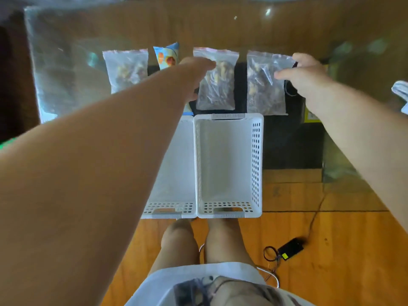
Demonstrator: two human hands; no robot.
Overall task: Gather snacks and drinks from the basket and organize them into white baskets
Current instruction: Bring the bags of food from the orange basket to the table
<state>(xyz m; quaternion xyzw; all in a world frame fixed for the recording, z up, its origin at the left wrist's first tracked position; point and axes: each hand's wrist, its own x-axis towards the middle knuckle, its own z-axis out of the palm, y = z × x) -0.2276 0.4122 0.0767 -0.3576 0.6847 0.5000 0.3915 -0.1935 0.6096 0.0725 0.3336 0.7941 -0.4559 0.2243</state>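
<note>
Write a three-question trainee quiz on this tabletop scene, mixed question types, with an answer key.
1. True or false: the right white basket already holds a snack bag.
2. Multiple choice: what does the right hand pinch? A) the blue packet B) the rightmost clear bag C) a basket handle
3. How many clear zip bags lie on the glass table?

Key:
1. False; its inside is bare.
2. B; it pinches the bag's upper right edge, while the left hand reaches to the middle clear bag.
3. Three: the two named and the leftmost clear bag.
</note>
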